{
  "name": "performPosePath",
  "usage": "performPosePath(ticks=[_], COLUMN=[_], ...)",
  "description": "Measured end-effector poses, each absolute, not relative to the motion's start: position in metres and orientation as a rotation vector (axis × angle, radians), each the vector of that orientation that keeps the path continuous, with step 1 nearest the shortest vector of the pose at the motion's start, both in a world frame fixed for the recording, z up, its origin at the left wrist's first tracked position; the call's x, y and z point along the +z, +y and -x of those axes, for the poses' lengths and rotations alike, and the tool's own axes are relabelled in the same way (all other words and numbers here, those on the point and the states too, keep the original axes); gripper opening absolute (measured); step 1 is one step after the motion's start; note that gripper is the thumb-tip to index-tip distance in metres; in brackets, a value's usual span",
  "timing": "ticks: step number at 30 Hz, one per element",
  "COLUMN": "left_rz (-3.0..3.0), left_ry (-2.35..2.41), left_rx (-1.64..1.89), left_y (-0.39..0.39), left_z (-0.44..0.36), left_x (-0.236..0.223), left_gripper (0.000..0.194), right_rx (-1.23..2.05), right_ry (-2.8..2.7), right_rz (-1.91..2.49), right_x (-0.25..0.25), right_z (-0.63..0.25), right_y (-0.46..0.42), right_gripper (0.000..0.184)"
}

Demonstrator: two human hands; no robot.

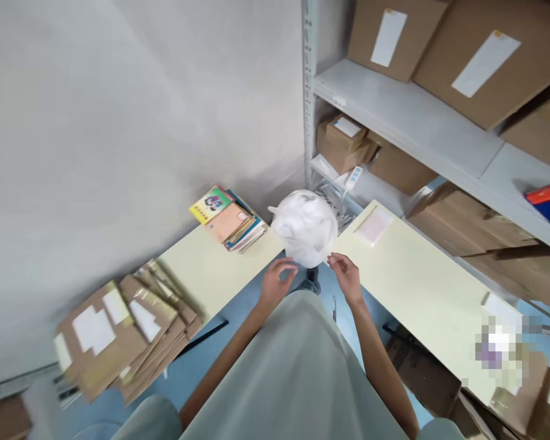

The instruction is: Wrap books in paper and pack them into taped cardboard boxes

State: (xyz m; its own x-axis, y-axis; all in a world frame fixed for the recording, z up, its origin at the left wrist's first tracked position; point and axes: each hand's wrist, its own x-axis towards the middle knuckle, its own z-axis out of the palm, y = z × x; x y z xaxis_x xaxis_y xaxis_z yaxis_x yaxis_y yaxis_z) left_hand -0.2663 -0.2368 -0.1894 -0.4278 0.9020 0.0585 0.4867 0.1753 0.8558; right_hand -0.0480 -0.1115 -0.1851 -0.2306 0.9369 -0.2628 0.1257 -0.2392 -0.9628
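Observation:
A puffed-up white plastic bag (305, 226) stands out in front of me, in the corner gap between two pale table tops. My left hand (277, 282) is at the bag's near left edge, its thumb and fingers curled into a pinch on the thin plastic. At the near right edge, my right hand (347, 276) has bent fingers closed on the bag's rim. What lies inside or beneath the bag is hidden.
Books and booklets (231, 220) are stacked on the left table (183, 263); flattened cardboard boxes (114, 336) lie nearer. The right table (421, 293) bears a pinkish pad (374, 225). Metal shelving (394, 95) with cartons rises behind it. A power strip (354, 178) hangs near the corner.

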Motion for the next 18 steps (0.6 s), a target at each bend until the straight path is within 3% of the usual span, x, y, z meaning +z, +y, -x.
performPosePath(ticks=[10, 18], left_rz=[-0.903, -0.571], left_ry=[2.41, 2.735], left_rx=[1.268, 1.317], left_y=[-0.438, -0.546], left_z=[0.309, 0.329], left_x=[-0.17, -0.16], left_gripper=[0.029, 0.024], right_rx=[1.929, 2.103], right_ry=[-1.533, -1.693], right_rz=[1.049, 0.888], right_x=[-0.169, -0.162], right_z=[0.116, 0.159], right_y=[-0.233, -0.283], right_gripper=[0.047, 0.047])
